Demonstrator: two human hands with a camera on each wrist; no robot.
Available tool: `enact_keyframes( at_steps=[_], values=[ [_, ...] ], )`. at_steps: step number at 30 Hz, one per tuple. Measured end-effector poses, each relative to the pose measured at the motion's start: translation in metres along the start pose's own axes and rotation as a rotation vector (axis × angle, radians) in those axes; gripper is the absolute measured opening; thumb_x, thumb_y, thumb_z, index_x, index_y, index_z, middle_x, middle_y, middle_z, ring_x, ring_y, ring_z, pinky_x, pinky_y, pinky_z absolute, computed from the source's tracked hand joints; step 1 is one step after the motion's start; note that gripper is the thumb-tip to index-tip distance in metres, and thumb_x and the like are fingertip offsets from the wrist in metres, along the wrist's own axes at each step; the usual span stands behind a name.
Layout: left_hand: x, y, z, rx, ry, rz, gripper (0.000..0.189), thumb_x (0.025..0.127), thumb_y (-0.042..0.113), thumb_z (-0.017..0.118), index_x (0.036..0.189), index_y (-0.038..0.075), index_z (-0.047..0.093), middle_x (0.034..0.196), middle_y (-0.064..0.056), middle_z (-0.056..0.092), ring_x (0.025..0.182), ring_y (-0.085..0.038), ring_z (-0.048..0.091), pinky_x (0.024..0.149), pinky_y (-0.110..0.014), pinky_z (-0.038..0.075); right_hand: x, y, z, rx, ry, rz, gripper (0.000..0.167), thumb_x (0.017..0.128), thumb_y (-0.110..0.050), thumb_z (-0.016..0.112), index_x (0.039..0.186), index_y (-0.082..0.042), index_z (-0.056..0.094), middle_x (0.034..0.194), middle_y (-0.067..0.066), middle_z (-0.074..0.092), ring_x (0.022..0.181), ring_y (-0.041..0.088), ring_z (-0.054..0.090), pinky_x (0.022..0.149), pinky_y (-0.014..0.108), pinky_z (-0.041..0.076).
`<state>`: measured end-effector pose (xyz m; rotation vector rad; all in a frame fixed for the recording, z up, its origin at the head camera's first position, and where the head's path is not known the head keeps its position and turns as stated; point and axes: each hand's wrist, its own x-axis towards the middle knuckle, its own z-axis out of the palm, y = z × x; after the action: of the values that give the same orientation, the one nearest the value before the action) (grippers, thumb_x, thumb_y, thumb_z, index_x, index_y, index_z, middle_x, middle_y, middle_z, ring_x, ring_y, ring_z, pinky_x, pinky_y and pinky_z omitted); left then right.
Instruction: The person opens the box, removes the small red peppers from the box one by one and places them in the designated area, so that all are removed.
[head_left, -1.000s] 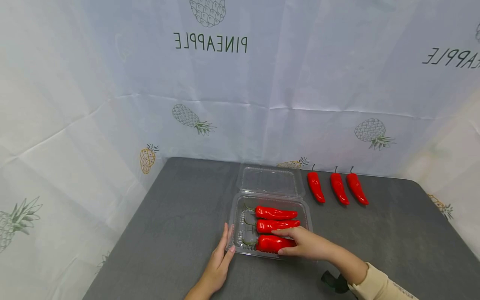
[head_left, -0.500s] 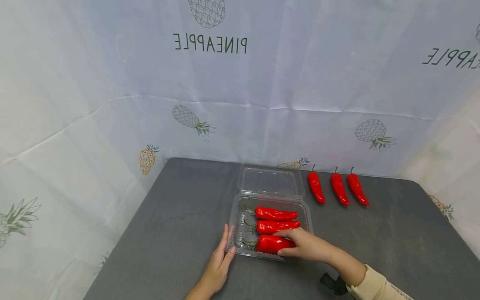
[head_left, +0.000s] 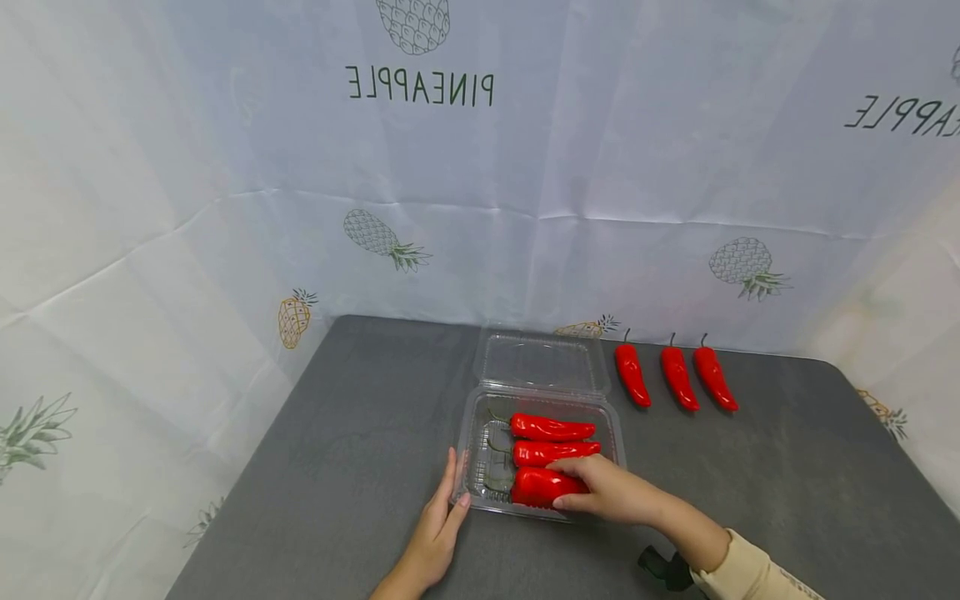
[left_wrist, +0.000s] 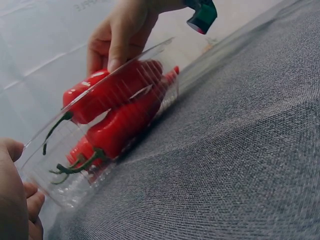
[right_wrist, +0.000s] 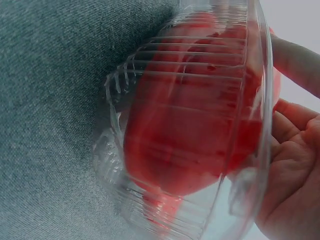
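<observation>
A clear plastic clamshell box [head_left: 480, 492] stands on the table with its lid [head_left: 540, 360] folded back. Red chili peppers lie in it, among them a far one [head_left: 551, 427] and a middle one [head_left: 555, 453]. My right hand [head_left: 618, 492] reaches in over the right side and grips the front chili pepper [head_left: 543, 487] between thumb and fingers. In the left wrist view this gripped pepper [left_wrist: 100, 95] sits above another chili pepper [left_wrist: 120, 130]. My left hand [head_left: 433, 533] rests against the box's front left corner, fingers straight along the side, thumb at the rim.
Three more red chili peppers lie at the back right of the grey table: one nearest the lid [head_left: 632, 375], a middle one [head_left: 679, 378] and a right one [head_left: 715, 378]. A pineapple-print curtain [head_left: 637, 167] hangs behind. A dark green device [left_wrist: 202, 17] sits at my right wrist.
The front chili pepper, in my right hand's grip, has shifted very slightly towards the back of the box. My left hand, the box and the other peppers stay where they were.
</observation>
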<state>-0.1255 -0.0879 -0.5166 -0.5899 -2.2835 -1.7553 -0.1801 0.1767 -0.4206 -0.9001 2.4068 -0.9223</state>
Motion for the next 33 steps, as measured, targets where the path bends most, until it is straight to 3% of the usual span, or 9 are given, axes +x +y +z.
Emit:
enact_keyframes(
  at_steps=[16,26,28,30,33],
  values=[
    [0.0,0.0,0.0,-0.001,0.004,-0.004,0.06,0.096,0.004,0.043,0.146,-0.008,0.011,0.146,-0.023,0.033,0.138,-0.001,0.02,0.106,-0.003,0.011,-0.002,0.001,-0.012,0.075,0.106,0.104,0.054,0.085,-0.031,0.067,0.125,0.003,0.052,0.1,0.005,0.062,0.08,0.009,0.055,0.062,0.021,0.049],
    [0.0,0.001,0.0,0.007,0.005,-0.009,0.06,0.096,0.004,0.043,0.146,-0.007,0.011,0.146,-0.024,0.033,0.137,0.0,0.019,0.106,-0.002,0.011,-0.01,0.007,-0.023,0.292,0.08,0.101,0.05,0.09,-0.022,0.061,0.128,-0.002,0.035,0.101,0.014,0.056,0.071,0.019,0.063,0.064,0.033,0.056],
    [0.0,0.001,0.0,0.003,0.004,-0.017,0.06,0.096,0.004,0.043,0.147,-0.006,0.011,0.147,-0.023,0.032,0.137,0.001,0.018,0.106,-0.002,0.011,-0.01,0.01,-0.023,0.291,0.099,0.108,0.052,0.091,-0.021,0.06,0.133,-0.005,0.035,0.099,0.014,0.055,0.07,0.021,0.062,0.063,0.035,0.055],
    [0.0,0.001,0.0,0.004,0.002,-0.018,0.06,0.097,0.004,0.042,0.147,-0.006,0.011,0.147,-0.023,0.032,0.137,0.0,0.018,0.106,-0.002,0.011,-0.01,0.012,-0.024,0.283,0.126,0.136,0.054,0.092,-0.023,0.058,0.139,-0.009,0.033,0.099,0.015,0.054,0.072,0.024,0.06,0.063,0.036,0.054],
    [0.0,0.001,0.0,0.009,0.004,-0.012,0.06,0.096,0.004,0.043,0.147,-0.006,0.011,0.146,-0.023,0.033,0.137,0.0,0.019,0.106,-0.003,0.011,-0.011,0.015,-0.024,0.261,0.176,0.175,0.058,0.096,-0.029,0.05,0.146,-0.012,0.027,0.123,0.022,0.051,0.102,0.034,0.056,0.079,0.044,0.052]
  ],
)
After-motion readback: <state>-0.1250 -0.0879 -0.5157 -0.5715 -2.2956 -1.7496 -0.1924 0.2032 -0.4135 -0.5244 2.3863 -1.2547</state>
